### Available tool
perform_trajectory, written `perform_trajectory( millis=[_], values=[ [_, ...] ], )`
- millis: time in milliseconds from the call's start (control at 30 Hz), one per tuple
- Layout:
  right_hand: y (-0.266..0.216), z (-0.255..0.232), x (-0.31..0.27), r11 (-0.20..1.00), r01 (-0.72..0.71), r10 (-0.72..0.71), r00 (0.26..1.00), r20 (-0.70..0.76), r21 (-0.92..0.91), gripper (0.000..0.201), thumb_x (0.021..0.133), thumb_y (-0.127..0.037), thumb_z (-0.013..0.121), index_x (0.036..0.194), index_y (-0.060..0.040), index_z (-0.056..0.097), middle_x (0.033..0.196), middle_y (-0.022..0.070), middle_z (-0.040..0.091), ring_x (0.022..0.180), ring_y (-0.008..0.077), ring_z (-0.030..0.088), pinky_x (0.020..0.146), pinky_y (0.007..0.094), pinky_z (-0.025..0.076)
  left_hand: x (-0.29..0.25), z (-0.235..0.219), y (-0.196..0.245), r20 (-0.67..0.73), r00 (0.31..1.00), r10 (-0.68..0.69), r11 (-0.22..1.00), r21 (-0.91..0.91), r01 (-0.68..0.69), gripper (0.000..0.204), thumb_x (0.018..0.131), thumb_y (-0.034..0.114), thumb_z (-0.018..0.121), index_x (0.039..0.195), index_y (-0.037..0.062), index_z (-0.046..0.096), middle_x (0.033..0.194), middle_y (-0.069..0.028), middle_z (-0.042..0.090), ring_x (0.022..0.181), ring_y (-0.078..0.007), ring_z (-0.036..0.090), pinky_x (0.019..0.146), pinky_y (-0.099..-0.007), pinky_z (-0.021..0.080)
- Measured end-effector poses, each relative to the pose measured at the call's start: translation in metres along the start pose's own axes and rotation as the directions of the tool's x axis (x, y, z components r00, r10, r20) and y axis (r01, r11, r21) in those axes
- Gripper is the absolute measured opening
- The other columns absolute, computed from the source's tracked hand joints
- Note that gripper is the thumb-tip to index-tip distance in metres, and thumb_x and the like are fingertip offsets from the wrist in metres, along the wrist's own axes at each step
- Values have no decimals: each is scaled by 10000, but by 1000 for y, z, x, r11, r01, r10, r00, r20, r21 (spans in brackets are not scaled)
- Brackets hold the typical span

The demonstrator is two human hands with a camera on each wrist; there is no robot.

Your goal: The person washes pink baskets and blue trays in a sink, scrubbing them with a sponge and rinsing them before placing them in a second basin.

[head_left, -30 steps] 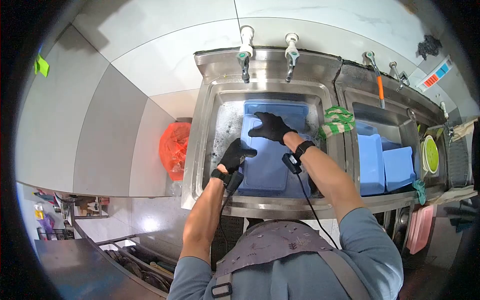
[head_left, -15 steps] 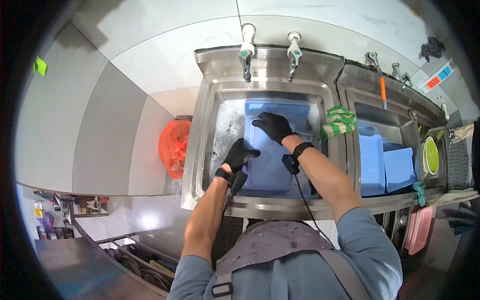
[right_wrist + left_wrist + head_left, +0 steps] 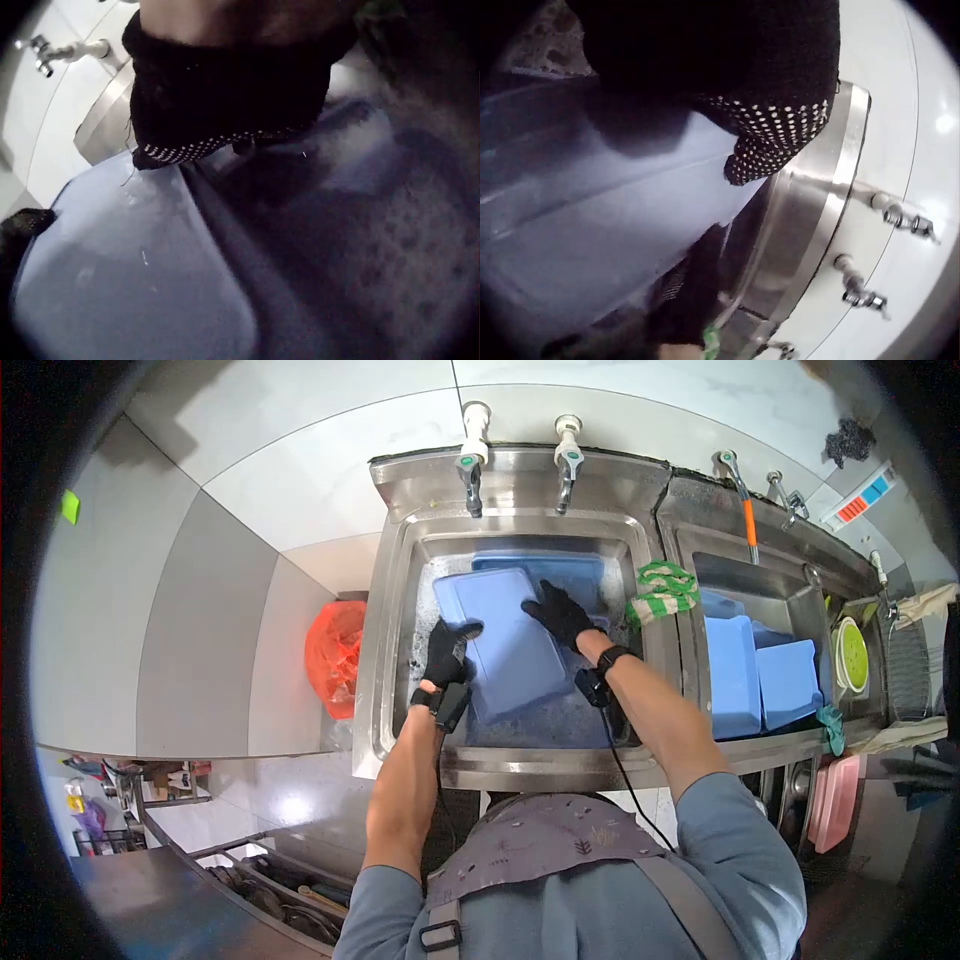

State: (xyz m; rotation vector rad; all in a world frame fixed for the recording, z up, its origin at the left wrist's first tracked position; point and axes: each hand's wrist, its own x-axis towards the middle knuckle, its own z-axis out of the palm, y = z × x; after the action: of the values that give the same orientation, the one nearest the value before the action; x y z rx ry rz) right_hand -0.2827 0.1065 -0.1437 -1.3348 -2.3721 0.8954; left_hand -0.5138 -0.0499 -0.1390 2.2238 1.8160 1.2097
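Both hands hold a blue plastic tray, tilted above the soapy water in the left sink basin. My left hand, in a black glove with white dots, grips the tray's left edge, its thumb lying over the upper face. At the opposite edge, my gloved right hand holds the tray near its far right corner; the right wrist view shows the glove right at that edge, its fingertips hidden. Under and behind the held tray, another blue tray lies in the water.
A green-and-white striped cloth lies on the divider between the basins. Several blue containers stand in the right basin beside a green-and-white round container. Two taps project over the left basin. An orange-red plastic bag sits left of the sink.
The held tray has turned anticlockwise and come up off the lower tray, which now shows more. Both hands moved with it, the right one now at its right edge instead of over its top.
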Motion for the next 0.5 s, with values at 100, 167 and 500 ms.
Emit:
perform_trajectory(
  millis=[100, 167, 500],
  values=[
    [-21, -10, -10, 999, -5, -2, 988, 154, 47, 1053, 839, -679, 613, 1527, 41, 271, 1527, 286, 371, 1420, 411, 362, 1174, 449, 318, -4, -1, -6, 66, 986, -150, 987, -41, 153, 446, 712, 65, 705, 1156, 93, 675, 1074, -185, 698, 987, -375, 650, 870, -445, 502],
    [-36, -11, -25, 998, 44, -49, 995, 86, 53, 1045, 813, -662, 659, 1515, 29, 312, 1510, 267, 410, 1400, 405, 396, 1166, 446, 328, -12, 14, -5, 34, 946, -321, 839, -453, 301, 658, 683, 19, 667, 1325, 131, 577, 1175, -211, 672, 1046, -449, 609, 910, -497, 490],
    [-9, 0, -21, 895, 100, -147, 986, 77, 434, 919, 846, -584, 665, 1489, 11, 387, 1506, 243, 434, 1378, 383, 433, 1132, 419, 363, -24, 21, -12, -178, 891, -417, 908, -31, 418, 328, 982, 122, 543, 1292, 138, 650, 976, -218, 708, 898, -334, 691, 781, -440, 519]
  ],
)
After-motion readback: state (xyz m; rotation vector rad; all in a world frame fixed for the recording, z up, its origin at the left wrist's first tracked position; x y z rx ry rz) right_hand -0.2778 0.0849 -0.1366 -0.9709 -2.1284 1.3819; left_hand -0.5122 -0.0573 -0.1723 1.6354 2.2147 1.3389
